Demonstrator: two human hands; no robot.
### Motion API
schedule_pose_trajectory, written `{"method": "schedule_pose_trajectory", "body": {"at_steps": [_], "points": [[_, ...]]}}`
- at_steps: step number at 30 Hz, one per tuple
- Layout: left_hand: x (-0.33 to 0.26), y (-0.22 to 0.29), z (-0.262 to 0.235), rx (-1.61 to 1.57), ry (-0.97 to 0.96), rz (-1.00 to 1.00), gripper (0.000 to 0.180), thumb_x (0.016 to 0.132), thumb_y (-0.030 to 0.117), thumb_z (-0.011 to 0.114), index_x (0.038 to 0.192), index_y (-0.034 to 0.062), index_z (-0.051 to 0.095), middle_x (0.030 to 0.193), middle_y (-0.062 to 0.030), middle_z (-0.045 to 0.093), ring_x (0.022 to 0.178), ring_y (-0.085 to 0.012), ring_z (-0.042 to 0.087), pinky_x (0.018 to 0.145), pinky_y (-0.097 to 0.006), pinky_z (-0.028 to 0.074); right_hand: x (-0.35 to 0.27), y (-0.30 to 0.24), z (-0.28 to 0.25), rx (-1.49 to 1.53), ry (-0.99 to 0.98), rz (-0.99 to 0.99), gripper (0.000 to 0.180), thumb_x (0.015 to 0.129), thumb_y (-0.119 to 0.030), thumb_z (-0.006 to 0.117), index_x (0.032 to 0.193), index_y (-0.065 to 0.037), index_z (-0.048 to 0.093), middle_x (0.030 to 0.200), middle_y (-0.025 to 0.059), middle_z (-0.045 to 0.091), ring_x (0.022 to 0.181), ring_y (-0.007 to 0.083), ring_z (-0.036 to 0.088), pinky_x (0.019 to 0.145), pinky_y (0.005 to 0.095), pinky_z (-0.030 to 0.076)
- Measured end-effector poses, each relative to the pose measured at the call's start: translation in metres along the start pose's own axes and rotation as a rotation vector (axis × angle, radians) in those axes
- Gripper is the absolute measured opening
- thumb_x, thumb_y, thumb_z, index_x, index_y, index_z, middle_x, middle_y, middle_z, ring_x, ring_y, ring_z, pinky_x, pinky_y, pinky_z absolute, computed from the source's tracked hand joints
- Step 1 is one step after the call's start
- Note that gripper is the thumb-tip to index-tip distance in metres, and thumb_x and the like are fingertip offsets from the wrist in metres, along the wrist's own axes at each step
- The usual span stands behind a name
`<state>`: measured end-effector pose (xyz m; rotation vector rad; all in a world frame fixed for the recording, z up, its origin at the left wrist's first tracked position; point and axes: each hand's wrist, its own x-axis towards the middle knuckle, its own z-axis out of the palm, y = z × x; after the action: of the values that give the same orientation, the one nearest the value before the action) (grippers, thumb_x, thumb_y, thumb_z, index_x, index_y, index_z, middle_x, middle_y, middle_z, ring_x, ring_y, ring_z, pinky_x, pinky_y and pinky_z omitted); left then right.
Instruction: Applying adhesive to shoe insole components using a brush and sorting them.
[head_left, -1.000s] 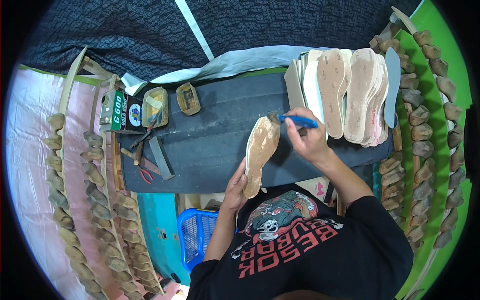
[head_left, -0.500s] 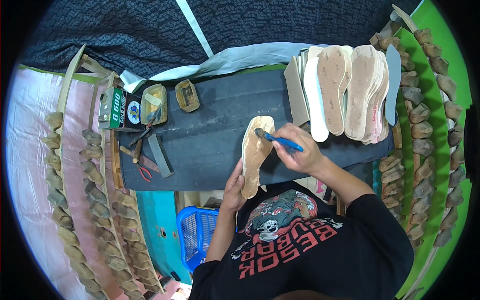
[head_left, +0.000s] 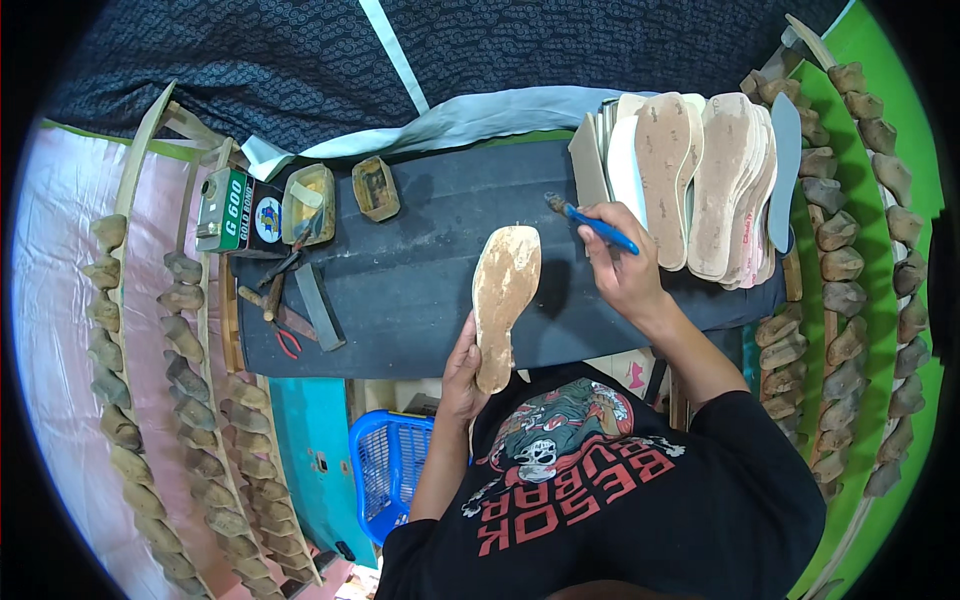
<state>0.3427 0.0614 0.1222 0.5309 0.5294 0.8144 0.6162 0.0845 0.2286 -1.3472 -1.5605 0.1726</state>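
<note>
Left hand (head_left: 462,372) grasps insole (head_left: 503,300) at heel, near bench (head_left: 400,290) front edge. Right hand (head_left: 625,270) clenched on brush (head_left: 590,221), lifted off toward stack (head_left: 700,180) at right end. Insole looks smeared all over; stack apparently uncoated.

A broad stretch of bare dark work mat (head_left: 420,270) was left open between the tools (head_left: 290,300) and tins (head_left: 340,195) crowded at its left end and the upright sole (head_left: 503,300) held at the front edge. Passage to the right was narrowed by the stacked insoles (head_left: 700,180), and both flanks were hemmed in by rows of shoe lasts (head_left: 840,260).
</note>
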Motion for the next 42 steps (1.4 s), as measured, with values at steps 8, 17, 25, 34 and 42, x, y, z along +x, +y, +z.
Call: {"method": "schedule_pose_trajectory", "body": {"at_steps": [8, 17, 25, 34, 42], "points": [[-0.001, -0.006, 0.006, 0.023, 0.051, 0.019, 0.081, 0.098, 0.034, 0.064, 0.16, 0.0083, 0.018, 0.135, -0.015, 0.056, 0.1, -0.0239, 0.066, 0.082, -0.036, 0.057, -0.005, -0.003, 0.006, 0.012, -0.152, -0.195, 0.024, 0.085, -0.005, 0.074, 0.104, 0.0, 0.061, 0.093, 0.0145, 0.067, 0.084, 0.034, 0.065, 0.075, 0.0424, 0.053], [0.001, -0.004, -0.001, 0.002, 0.07, 0.036, 0.079, 0.098, 0.033, 0.063, 0.159, 0.0087, 0.019, 0.137, -0.0146, 0.054, 0.102, -0.0234, 0.066, 0.083, -0.037, 0.058, -0.007, -0.011, 0.013, 0.01, -0.167, -0.283, 0.024, 0.083, -0.011, 0.076, 0.102, -0.003, 0.064, 0.096, 0.0128, 0.067, 0.092, 0.0307, 0.064, 0.085, 0.0442, 0.048], [-0.008, 0.01, -0.025, 0.027, 0.156, 0.041, 0.08, 0.097, 0.031, 0.065, 0.159, 0.0091, 0.02, 0.138, -0.0141, 0.054, 0.104, -0.0224, 0.065, 0.085, -0.037, 0.057, 0.001, 0.003, 0.057, -0.043, -0.161, 0.03, 0.019, 0.089, -0.014, 0.071, 0.104, -0.005, 0.066, 0.095, 0.0079, 0.068, 0.091, 0.0279, 0.061, 0.089, 0.0387, 0.04], [-0.022, 0.037, -0.074, -0.052, 0.167, 0.088, 0.075, 0.101, 0.029, 0.059, 0.16, 0.0079, 0.019, 0.148, -0.0118, 0.048, 0.116, -0.0198, 0.06, 0.093, -0.035, 0.054, 0.035, -0.003, 0.147, 0.186, -0.153, 0.208, 0.022, 0.093, -0.013, 0.068, 0.11, 0.0, 0.066, 0.103, 0.0147, 0.07, 0.089, 0.0285, 0.068, 0.074, 0.0363, 0.055], [-0.023, 0.065, -0.12, -0.09, 0.193, 0.107, 0.07, 0.103, 0.028, 0.055, 0.16, 0.0099, 0.019, 0.146, -0.0117, 0.048, 0.112, -0.023, 0.062, 0.091, -0.04, 0.055, 0.102, 0.007, 0.244, 0.217, -0.195, 0.277, 0.024, 0.095, -0.013, 0.065, 0.114, 0.002, 0.066, 0.099, 0.017, 0.072, 0.076, 0.0234, 0.067, 0.067, 0.0332, 0.053]]}}
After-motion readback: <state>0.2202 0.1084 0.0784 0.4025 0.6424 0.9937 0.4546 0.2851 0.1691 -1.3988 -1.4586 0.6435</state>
